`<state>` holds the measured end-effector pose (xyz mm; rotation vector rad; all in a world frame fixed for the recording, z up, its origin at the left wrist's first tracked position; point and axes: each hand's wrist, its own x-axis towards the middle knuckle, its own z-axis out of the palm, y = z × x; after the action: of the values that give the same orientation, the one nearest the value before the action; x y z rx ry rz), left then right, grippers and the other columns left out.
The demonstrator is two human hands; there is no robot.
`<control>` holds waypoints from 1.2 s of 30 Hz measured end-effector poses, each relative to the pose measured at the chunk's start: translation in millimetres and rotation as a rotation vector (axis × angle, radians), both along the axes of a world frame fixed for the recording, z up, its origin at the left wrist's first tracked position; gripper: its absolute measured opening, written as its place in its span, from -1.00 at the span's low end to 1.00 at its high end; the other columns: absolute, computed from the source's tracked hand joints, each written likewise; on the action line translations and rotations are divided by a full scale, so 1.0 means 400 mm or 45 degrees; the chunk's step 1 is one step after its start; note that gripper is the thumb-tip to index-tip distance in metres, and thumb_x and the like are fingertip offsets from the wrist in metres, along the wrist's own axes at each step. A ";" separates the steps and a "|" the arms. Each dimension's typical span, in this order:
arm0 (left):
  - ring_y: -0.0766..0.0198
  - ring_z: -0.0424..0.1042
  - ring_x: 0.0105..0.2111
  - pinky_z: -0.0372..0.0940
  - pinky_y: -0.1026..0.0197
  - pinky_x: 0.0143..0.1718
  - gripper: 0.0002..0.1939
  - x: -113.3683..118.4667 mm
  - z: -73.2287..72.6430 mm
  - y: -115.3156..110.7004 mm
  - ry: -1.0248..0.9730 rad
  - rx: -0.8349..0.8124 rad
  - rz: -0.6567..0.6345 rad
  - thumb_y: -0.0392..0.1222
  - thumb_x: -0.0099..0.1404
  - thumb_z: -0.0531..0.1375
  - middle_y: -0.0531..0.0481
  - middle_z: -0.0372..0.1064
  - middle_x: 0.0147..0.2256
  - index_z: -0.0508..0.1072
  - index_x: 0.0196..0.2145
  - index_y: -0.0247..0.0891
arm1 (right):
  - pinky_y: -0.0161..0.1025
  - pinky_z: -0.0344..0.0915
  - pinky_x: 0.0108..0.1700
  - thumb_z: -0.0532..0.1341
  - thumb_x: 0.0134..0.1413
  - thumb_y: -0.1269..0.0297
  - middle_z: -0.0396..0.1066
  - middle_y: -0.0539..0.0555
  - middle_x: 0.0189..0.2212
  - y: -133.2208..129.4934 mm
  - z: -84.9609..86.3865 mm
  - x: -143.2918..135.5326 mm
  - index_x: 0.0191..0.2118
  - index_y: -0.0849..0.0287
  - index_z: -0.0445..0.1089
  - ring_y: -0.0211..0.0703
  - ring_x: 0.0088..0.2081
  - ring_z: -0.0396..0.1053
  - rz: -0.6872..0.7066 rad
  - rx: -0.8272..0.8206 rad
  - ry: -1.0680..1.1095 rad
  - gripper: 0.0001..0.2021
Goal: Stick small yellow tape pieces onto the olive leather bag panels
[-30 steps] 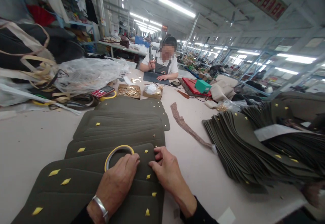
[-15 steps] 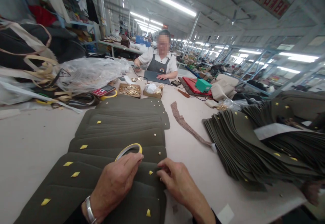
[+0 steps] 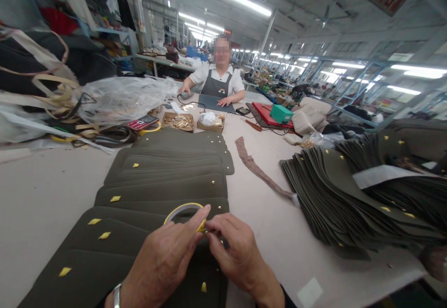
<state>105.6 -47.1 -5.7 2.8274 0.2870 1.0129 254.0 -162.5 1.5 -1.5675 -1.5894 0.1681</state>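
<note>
My left hand (image 3: pixel 167 256) is closed around a roll of yellow tape (image 3: pixel 179 208), its ring tilted above the fingers. My right hand (image 3: pixel 237 252) meets it at the roll's right edge, thumb and fingers pinched on the tape end; the fingertips partly hide it. Both hands are over overlapping dark olive panels (image 3: pixel 164 191) laid out in a staggered row. Small yellow tape pieces (image 3: pixel 104 236) stick to several panels. Gold studs (image 3: pixel 213 182) show along the panels' right side.
A thick fanned stack of olive panels (image 3: pixel 321 201) lies at right. A brown strip (image 3: pixel 258 170) rests between. Boxes of gold metal parts (image 3: pixel 179 121), a plastic bag (image 3: pixel 122 98) and a red phone (image 3: pixel 142 122) are farther back. Opposite sits a co-worker (image 3: pixel 220 82) in an apron.
My left hand has moved right with the tape roll, and my right hand has come left from the panel edge to meet it. The co-worker's hand with a grey tool has lowered slightly.
</note>
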 end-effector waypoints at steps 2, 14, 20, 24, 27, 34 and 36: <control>0.31 0.53 -0.32 0.38 0.30 -0.30 -0.59 0.000 0.003 -0.006 -0.005 0.009 -0.022 -0.27 0.44 -0.07 -0.08 0.54 -0.15 0.13 0.22 -0.32 | -0.25 0.31 -0.17 0.10 0.15 0.51 0.46 0.10 -0.32 0.002 -0.002 -0.001 -0.21 0.18 0.39 -0.16 -0.25 0.38 0.010 0.020 -0.066 -0.83; 0.33 0.46 -0.50 0.32 0.31 -0.47 -0.66 0.009 0.008 -0.028 -0.033 -0.040 0.013 -0.24 0.45 -0.14 0.03 0.49 -0.42 0.41 -0.24 -0.21 | -0.32 0.25 -0.43 0.08 0.05 0.49 0.37 0.02 -0.55 -0.001 -0.024 -0.022 -0.43 0.16 0.36 -0.24 -0.50 0.32 -0.219 0.112 -0.112 -0.84; 0.34 0.40 -0.50 0.25 0.28 -0.42 -0.69 0.033 0.032 -0.043 -0.134 -0.017 -0.002 -0.31 0.42 -0.09 0.05 0.39 -0.51 0.40 -0.37 -0.21 | -0.40 0.19 -0.59 0.19 0.01 0.32 0.34 -0.06 -0.65 0.017 -0.022 -0.025 -0.49 0.20 0.37 -0.31 -0.64 0.29 -0.419 -0.259 0.782 -0.88; 0.30 0.39 -0.42 0.24 0.24 -0.36 -0.75 0.044 0.022 -0.043 -0.204 0.015 -0.019 -0.32 0.42 -0.08 0.01 0.44 -0.39 0.38 -0.26 -0.23 | -0.40 0.23 -0.61 0.26 -0.03 0.14 0.33 -0.06 -0.68 0.029 -0.049 0.047 -0.45 0.24 0.39 -0.32 -0.67 0.30 -0.480 -0.330 1.063 -0.77; 0.26 0.38 -0.40 0.24 0.20 -0.34 -0.71 0.053 -0.018 -0.035 0.032 0.020 0.061 -0.35 0.42 -0.11 -0.01 0.44 -0.34 0.39 -0.24 -0.23 | -0.38 0.29 -0.56 0.28 -0.02 0.05 0.37 -0.03 -0.63 0.036 -0.064 0.104 -0.40 0.28 0.44 -0.32 -0.64 0.32 -0.443 -0.360 1.024 -0.68; 0.18 0.36 -0.27 0.31 0.15 -0.24 -0.87 0.066 -0.080 -0.031 0.521 -0.164 0.070 -0.40 0.29 0.12 -0.01 0.40 -0.26 0.39 -0.26 -0.21 | -0.37 0.24 -0.48 0.17 0.12 0.26 0.41 -0.02 -0.57 0.060 -0.068 0.109 -0.43 0.21 0.47 -0.28 -0.54 0.34 -0.374 -0.445 0.421 -0.80; 0.15 0.34 -0.23 0.33 0.11 -0.21 -0.86 0.065 -0.080 -0.031 0.545 -0.208 0.075 -0.40 0.28 0.12 -0.02 0.39 -0.22 0.38 -0.24 -0.21 | -0.36 0.24 -0.42 0.15 0.11 0.35 0.44 -0.01 -0.54 0.067 -0.068 0.100 -0.43 0.19 0.46 -0.26 -0.49 0.35 -0.382 -0.427 0.252 -0.83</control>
<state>131.5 -59.7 -37.7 2.8680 0.4716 0.3588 294.2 -135.9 -25.6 -1.9609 -1.1993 0.4276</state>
